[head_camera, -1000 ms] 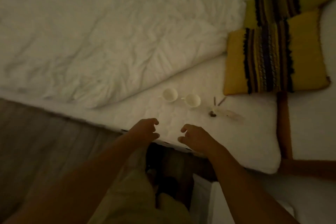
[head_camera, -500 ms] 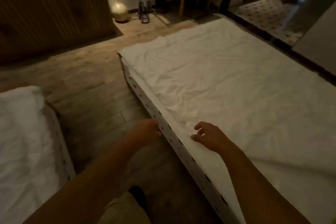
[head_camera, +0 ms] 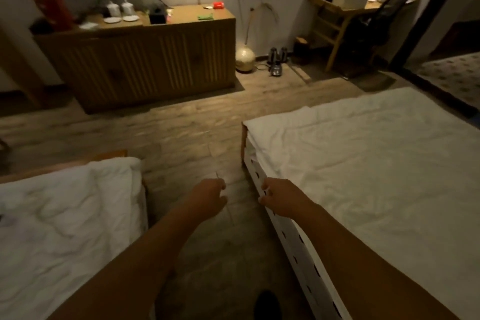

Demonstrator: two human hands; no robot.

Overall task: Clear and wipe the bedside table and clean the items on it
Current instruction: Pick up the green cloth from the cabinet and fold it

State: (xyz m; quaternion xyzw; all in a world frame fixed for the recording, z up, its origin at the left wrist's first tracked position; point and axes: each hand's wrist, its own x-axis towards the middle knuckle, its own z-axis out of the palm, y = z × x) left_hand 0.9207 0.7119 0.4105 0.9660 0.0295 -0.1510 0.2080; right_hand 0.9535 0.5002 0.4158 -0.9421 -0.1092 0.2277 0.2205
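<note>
My left hand (head_camera: 207, 197) hangs over the wooden floor between two beds, its fingers curled into a loose fist with nothing in it. My right hand (head_camera: 281, 201) hovers at the side edge of the right bed (head_camera: 376, 176), its fingers loosely bent and apart, also holding nothing. Neither the bedside table nor any of its items is in view.
A second white bed (head_camera: 65, 215) lies at the left. Across the floor stands a wooden sideboard (head_camera: 145, 60) with a tea set under a dark TV. A round gold lamp (head_camera: 245, 57) and kettles (head_camera: 276, 60) sit on the floor. A desk (head_camera: 337, 15) and chair stand at the far right.
The view has swung away from the bed's head, with two white cups and yellow pillows, to the room beyond the foot of the beds. Both hands stay in front, holding nothing.
</note>
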